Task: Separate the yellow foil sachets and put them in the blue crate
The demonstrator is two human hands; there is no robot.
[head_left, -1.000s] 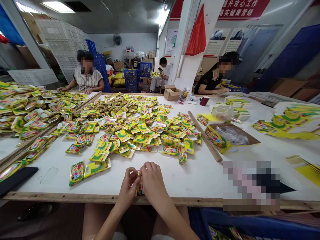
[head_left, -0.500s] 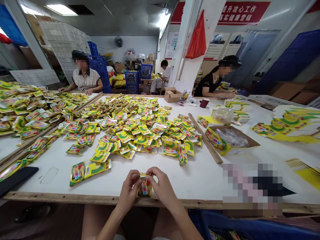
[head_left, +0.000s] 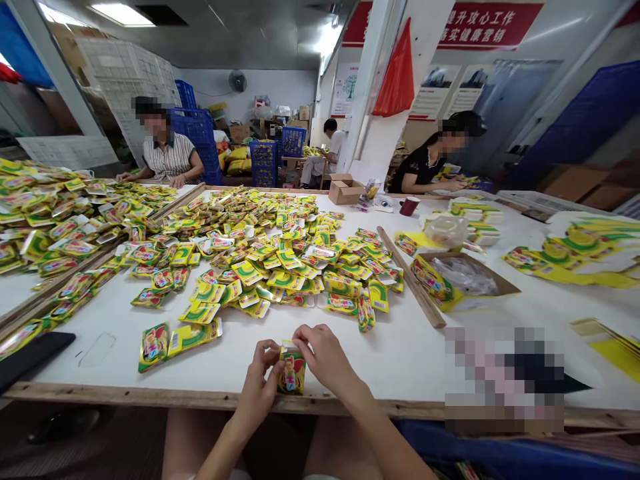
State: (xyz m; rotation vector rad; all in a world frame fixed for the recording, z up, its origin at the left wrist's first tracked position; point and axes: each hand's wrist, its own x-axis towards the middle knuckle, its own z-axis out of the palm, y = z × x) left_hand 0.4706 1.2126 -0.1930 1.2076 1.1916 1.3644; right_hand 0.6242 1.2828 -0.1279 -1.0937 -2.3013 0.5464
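Observation:
A small yellow-green printed box (head_left: 293, 375) stands upright near the front edge of the white table (head_left: 200, 370). My left hand (head_left: 263, 375) grips its left side between thumb and fingers. At the top, my right hand (head_left: 320, 353) pinches the box's pale end flap, which stands up. Two similar packs (head_left: 155, 347) lie to the left of my hands. Beyond them spreads a large heap of the same small boxes (head_left: 280, 267), many with flaps sticking out.
A wooden strip (head_left: 410, 277) divides the table on the right, beside an open carton (head_left: 465, 280) holding clear plastic bags. A dark phone-like slab (head_left: 35, 360) lies at the left edge. A blue crate (head_left: 480, 447) sits below the front edge. Several people work farther back.
My right hand has risen slightly, and the box's top flap now shows raised between its fingers. My left hand still holds the box at nearly the same spot.

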